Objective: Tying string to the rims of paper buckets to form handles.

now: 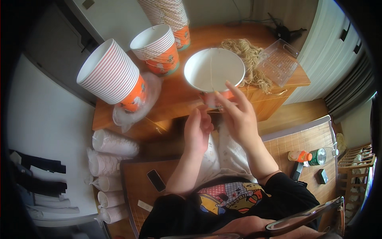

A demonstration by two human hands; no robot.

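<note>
Item: paper cup point(213, 69), white inside, orange outside, held up over the near edge of the wooden table point(181, 97), mouth toward the camera. Thin string point(211, 67) strung straight across the open mouth, running down toward the fingers below.

Right hand point(237, 115): just beneath and in front of the cup; thumb and forefinger apparently pinched on the string's lower end, remaining fingers spread upward against the cup's lower rim. Whether also bearing the cup's weight: cannot tell.

Left hand point(197, 129): lower and to the left of that pinch, fingers curled loosely together near the cup's base; hold on string or cup not clearly visible.

Step judged in hand: fitting or tying a string handle onto the cup. Next move judged to call for steady tension on the string and a fine fingertip pinch close under the rim, cup kept level.

Beyond the grip, far side: bundle of loose twine point(248, 59), clear plastic tray point(278, 61). Left of the grip: tall tilted stack of cups point(113, 75), second stack point(157, 49), third stack point(171, 18) behind. Below the grip: phone point(156, 180) on a low surface.
</note>
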